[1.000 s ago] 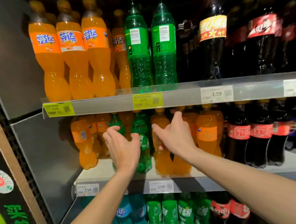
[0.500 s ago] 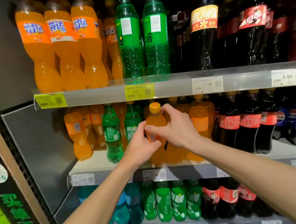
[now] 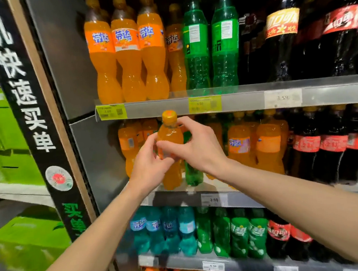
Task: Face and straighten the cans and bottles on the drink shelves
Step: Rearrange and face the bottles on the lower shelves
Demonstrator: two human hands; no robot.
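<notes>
Orange bottle [image 3: 170, 149] upright at middle shelf [image 3: 179, 197] front edge, gripped by left hand [image 3: 149, 166] and right hand [image 3: 199, 147]; green bottle [image 3: 193, 173] just behind.

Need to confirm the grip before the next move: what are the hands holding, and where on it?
Both hands hold one orange soda bottle: the left hand grips its label band, the right hand pinches the shoulder and upper body.
</notes>
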